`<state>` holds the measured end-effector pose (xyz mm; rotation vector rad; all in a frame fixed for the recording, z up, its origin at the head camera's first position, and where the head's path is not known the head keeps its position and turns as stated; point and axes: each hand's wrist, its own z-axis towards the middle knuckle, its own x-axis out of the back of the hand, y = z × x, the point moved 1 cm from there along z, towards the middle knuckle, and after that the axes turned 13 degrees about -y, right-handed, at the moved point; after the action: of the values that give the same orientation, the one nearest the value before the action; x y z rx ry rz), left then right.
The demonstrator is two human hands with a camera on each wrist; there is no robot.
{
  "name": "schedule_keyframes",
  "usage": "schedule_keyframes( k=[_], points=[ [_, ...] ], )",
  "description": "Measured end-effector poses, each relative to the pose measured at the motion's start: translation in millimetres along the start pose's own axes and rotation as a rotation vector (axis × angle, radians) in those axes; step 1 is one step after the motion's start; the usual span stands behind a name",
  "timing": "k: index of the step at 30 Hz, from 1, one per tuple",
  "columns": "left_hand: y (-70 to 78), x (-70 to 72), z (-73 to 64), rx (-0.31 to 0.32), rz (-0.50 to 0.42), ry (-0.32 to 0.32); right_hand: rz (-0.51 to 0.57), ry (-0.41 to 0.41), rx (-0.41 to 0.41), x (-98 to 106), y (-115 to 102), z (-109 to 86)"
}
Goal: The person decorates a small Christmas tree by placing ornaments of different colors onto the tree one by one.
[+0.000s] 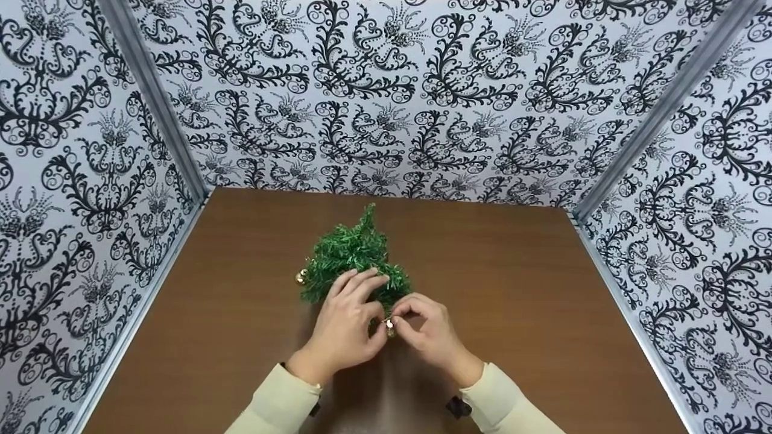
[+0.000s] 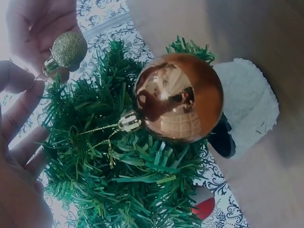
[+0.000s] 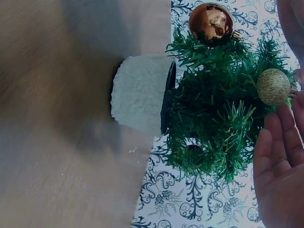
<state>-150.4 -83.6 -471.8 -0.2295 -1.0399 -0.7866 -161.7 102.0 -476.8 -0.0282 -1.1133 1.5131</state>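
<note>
A small green tinsel Christmas tree (image 1: 353, 250) stands on the table, its pot (image 3: 140, 95) wrapped in white fuzzy material. Close in front of it, a gold glitter bauble (image 2: 70, 51) hangs between both hands. My left hand (image 1: 347, 328) pinches the bauble's thin string between thumb and index finger, its other fingers spread over the branches. From the other side my right hand (image 1: 431, 331) brings thumb and index together at the bauble's cap, pinching there; the exact contact is hidden. A shiny copper bauble (image 2: 180, 97) hangs by a gold string on the tree's left side.
A red and white round ornament (image 2: 204, 203) shows low among the branches in the left wrist view. The brown wooden table (image 1: 512, 271) is enclosed by patterned black-and-white walls (image 1: 374, 90) at the back and both sides, with grey metal posts (image 1: 151, 90) at the corners.
</note>
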Motion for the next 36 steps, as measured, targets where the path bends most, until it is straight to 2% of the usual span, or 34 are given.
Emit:
schedule_keyframes(
  k=[10,17,23,25,28,32,36],
  points=[
    [2.4,2.0,-8.2,-0.023,0.061,-0.026,-0.092,-0.058,0.018,-7,31,-14.5],
    [4.8,1.5,-13.9,0.008,0.092,-0.013,-0.182,-0.11,0.0,-11,32,-18.9],
    [5.7,1.6,-18.8,-0.018,0.1,-0.026,-0.234,-0.15,-0.012,-11,29,-20.0],
    [4.5,0.3,-19.9,-0.018,0.1,-0.013,-0.249,-0.157,-0.02,-12,28,-19.2],
    [2.2,-3.0,-21.1,-0.015,0.104,0.028,-0.267,-0.133,-0.04,-13,28,-17.1],
    [1.1,-4.8,-20.8,-0.011,0.122,0.105,-0.265,-0.054,-0.051,-14,29,-15.0],
    [-1.0,-4.5,-20.2,-0.002,0.143,0.143,-0.285,-0.001,-0.051,-17,29,-12.7]
  ],
)
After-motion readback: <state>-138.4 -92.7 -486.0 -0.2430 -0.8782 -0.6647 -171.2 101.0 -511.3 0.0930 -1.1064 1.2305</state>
